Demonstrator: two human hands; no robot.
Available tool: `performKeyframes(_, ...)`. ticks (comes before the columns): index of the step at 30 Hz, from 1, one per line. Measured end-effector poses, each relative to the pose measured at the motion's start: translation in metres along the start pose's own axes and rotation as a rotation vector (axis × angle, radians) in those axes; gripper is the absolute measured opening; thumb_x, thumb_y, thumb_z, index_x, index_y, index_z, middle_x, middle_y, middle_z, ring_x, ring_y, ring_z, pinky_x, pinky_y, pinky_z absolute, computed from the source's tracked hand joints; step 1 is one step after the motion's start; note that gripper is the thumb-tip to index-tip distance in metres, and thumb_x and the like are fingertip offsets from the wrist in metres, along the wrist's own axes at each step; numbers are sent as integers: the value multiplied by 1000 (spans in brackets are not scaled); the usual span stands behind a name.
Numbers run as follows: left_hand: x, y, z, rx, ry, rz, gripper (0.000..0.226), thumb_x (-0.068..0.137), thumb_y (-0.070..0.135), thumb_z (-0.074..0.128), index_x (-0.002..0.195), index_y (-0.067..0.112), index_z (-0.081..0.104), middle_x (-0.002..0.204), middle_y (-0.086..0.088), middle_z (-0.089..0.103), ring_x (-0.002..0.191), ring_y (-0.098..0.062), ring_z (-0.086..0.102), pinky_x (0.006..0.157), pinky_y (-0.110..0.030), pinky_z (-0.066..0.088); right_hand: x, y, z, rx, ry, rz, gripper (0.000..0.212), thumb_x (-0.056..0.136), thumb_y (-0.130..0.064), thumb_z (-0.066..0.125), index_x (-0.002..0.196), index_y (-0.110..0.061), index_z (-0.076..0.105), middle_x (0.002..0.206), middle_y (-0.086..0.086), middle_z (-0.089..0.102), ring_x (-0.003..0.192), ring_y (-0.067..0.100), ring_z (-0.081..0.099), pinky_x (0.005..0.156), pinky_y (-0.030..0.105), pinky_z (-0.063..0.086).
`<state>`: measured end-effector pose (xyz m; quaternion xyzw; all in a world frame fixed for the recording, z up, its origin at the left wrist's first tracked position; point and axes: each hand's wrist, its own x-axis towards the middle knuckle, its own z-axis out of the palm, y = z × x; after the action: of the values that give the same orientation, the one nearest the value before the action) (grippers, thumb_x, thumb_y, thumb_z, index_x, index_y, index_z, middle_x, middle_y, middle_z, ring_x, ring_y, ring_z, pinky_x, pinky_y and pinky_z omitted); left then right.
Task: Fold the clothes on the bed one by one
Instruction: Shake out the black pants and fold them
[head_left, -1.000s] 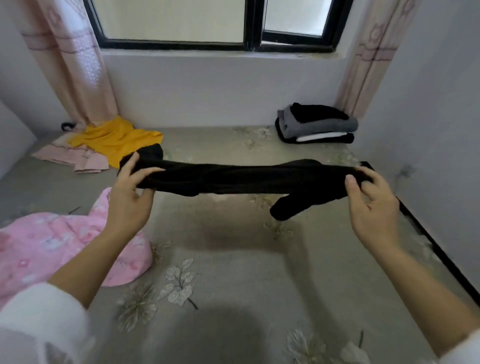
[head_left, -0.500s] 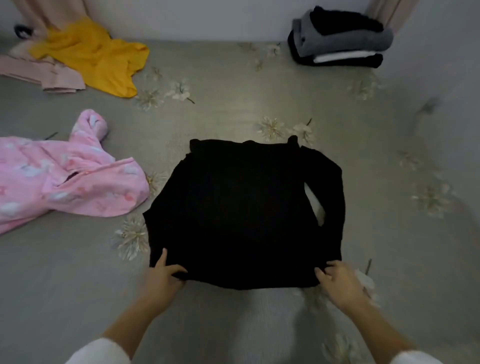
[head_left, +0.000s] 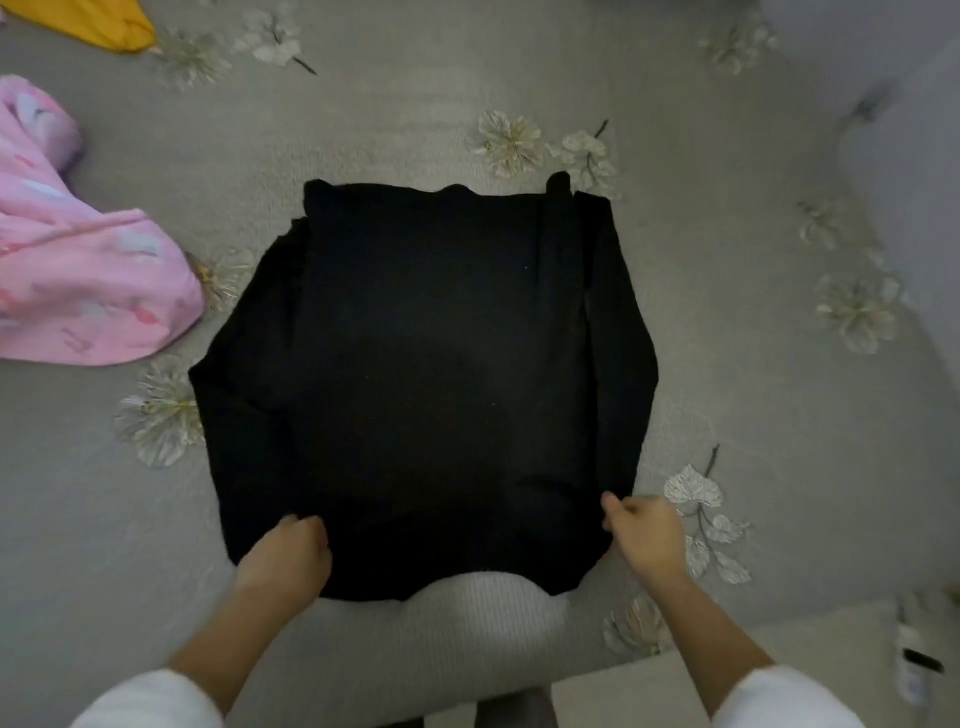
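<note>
A black long-sleeved top (head_left: 426, 364) lies spread flat on the grey flowered bed cover (head_left: 753, 389), with its sleeves folded along both sides. My left hand (head_left: 285, 556) pinches the near left part of its hem with curled fingers. At the near right corner, my right hand (head_left: 644, 530) grips the fabric's edge. Both hands rest low on the bed at the garment's near edge.
A pink patterned garment (head_left: 78, 280) lies crumpled at the left, close to the black top. A corner of a yellow garment (head_left: 98, 23) shows at the top left. The bed's near right edge and a small bottle (head_left: 909, 660) on the floor appear at the lower right.
The black top went from being held stretched in the air to lying flat on the bed. My hands have stayed at its near hem, and my view has tilted further down.
</note>
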<state>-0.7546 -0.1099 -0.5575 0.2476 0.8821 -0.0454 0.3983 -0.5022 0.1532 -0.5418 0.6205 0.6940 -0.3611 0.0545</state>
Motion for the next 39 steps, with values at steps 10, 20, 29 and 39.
performKeyframes(10, 109, 204, 17, -123, 297, 322, 66, 98, 51, 28, 152, 26, 1, 157, -8, -23, 143, -20, -24, 117, -36, -3, 181, -62, -30, -135, 135, -334, 44, 90, -35, 60, 124, -7, 53, 118, 8, 55, 106, 23, 53, 90, 36, 46)
performKeyframes(20, 146, 228, 61, -5, 567, 207, 64, 93, 53, 10, 150, 26, 0, 160, -6, -8, 146, -17, -15, 119, -37, -3, 281, -107, -21, -180, 193, -372, 24, 94, -27, 49, 94, -4, 56, 91, 12, 53, 84, 24, 52, 69, 30, 37)
performKeyframes(29, 142, 231, 55, -48, 568, 216, 64, 93, 52, 15, 152, 24, 14, 160, -7, -3, 147, -17, -12, 119, -37, 0, 246, 58, -101, 522, 643, 316, 38, 98, -20, 44, 120, 9, 54, 122, 27, 57, 111, 38, 55, 89, 39, 42)
performKeyframes(39, 168, 246, 11, -170, 674, 140, 40, 92, 42, 48, 125, 20, 46, 131, -11, 35, 124, -29, 28, 103, -50, 20, 243, -29, -49, -52, 299, -435, 41, 84, -16, 63, 123, -12, 50, 125, 5, 44, 117, 21, 42, 94, 35, 33)
